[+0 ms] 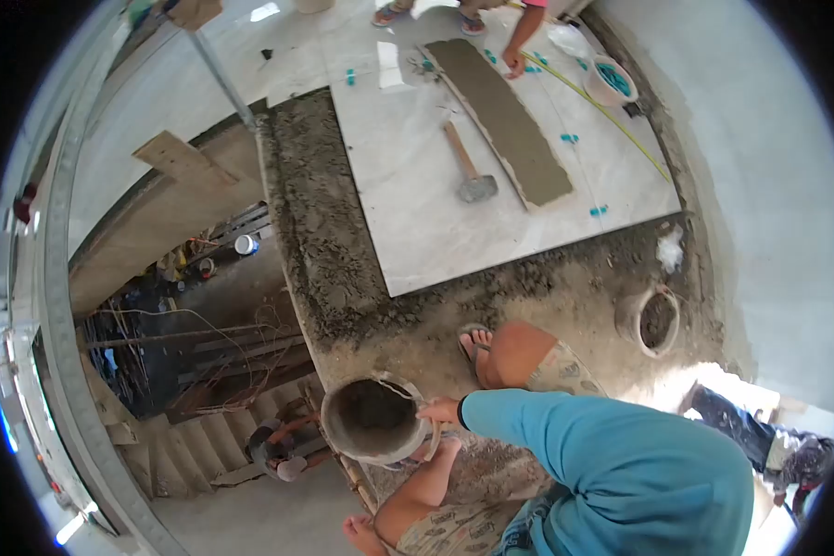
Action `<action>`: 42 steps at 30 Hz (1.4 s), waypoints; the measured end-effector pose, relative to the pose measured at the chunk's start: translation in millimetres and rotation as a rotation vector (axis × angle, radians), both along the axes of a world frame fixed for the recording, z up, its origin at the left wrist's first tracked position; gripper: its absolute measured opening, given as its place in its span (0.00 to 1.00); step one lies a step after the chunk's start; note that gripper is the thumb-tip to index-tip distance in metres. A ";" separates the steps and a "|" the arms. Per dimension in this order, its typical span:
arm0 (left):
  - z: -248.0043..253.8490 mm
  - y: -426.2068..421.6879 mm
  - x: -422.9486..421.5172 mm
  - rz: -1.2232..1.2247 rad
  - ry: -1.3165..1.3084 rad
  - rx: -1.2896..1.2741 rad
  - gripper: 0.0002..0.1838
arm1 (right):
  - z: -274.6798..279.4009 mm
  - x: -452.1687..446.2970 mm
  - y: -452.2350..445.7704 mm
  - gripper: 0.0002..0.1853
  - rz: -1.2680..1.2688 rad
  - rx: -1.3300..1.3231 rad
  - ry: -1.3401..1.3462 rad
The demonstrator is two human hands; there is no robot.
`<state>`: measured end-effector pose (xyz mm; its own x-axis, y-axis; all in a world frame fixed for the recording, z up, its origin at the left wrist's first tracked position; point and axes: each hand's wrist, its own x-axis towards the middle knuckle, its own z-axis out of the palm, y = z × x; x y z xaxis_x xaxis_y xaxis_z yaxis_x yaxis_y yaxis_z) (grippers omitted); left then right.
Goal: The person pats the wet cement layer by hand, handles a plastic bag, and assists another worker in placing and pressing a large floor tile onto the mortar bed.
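My right hand (443,411), at the end of a teal sleeve, is closed around the rope-like handle of a grey bucket (366,451). The bucket leans beside my foot at the floor edge, with dark residue inside. Low in the view, my left hand (362,534) shows partly near my knee, its fingers slightly apart and nothing visible in them. Ahead lies a large pale tile (408,222), bearing a mallet (473,176) and a long narrow piece coated with grey mortar (505,120).
A drop with stairs (195,454) and a person (283,449) below is on the left. A co-worker's hand (512,63) reaches near a yellow tape (602,109). Another bucket (650,322) stands right; a tub of teal pieces (612,82) is farther back.
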<state>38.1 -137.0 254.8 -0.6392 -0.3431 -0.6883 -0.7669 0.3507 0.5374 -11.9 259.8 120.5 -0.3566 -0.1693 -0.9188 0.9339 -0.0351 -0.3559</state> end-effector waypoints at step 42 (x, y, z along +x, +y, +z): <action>219.8 194.5 -144.5 -0.046 -0.335 0.681 0.24 | 424.5 196.9 347.2 0.16 -1.154 0.756 -0.012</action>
<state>-106.5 57.5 474.6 -0.3623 0.2491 -0.8981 -0.9198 0.0600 0.3877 185.0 607.1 545.0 0.0557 0.7508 -0.6582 0.5109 -0.5878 -0.6273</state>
